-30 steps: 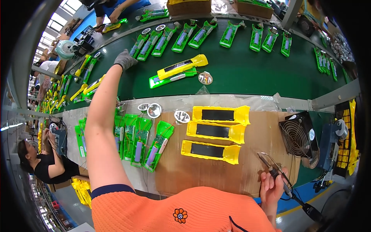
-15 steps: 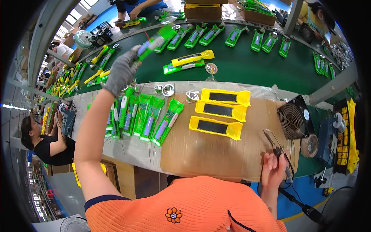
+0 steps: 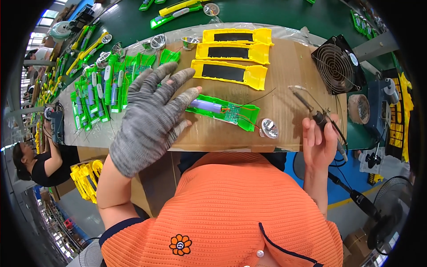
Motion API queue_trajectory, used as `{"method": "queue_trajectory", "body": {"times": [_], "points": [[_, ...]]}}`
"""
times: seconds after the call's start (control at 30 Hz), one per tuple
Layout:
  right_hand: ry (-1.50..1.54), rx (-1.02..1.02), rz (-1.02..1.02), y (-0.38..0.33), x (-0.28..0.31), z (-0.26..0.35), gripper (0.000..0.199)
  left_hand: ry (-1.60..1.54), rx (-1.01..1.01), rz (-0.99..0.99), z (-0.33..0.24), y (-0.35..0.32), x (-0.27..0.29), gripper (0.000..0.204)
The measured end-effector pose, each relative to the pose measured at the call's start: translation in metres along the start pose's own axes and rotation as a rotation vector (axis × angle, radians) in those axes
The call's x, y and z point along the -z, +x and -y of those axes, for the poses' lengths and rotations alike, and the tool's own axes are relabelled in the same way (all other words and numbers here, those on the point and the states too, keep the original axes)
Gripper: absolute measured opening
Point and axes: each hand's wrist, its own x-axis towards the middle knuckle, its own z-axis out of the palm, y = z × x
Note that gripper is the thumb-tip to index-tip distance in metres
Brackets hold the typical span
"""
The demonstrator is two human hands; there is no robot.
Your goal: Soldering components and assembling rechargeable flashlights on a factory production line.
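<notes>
My left hand (image 3: 149, 113), in a grey striped glove with bare fingertips, is spread open above the cardboard mat. Its fingertips reach the left end of a green plastic lamp housing (image 3: 213, 116) and hide that end; I cannot tell whether they touch it. The housing lies open side up, showing a purple battery cell, a small circuit board and thin wires. At its right end sits a silver reflector (image 3: 269, 128). My bare right hand (image 3: 321, 141) is closed around a soldering iron (image 3: 318, 117), tip pointing up and left.
Three yellow housing halves (image 3: 231, 74) with black panels lie beyond the green housing. Several green housings (image 3: 104, 91) crowd the left, with loose reflectors (image 3: 158, 42) behind. A black fan (image 3: 336, 66) and a solder spool (image 3: 391, 89) stand right. A green conveyor (image 3: 249, 13) runs behind.
My left hand has come back from over the conveyor, where it held a green housing, and is now open. A green housing now lies on the cardboard. The view has tilted downward.
</notes>
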Motion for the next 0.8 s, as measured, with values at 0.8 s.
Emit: {"method": "queue_trajectory", "body": {"times": [0.8], "points": [[-0.184,-0.367,0.094,0.006,-0.034,-0.011,0.017,-0.8,0.135,-0.257,-0.028,0.013,-0.078,0.017]]}}
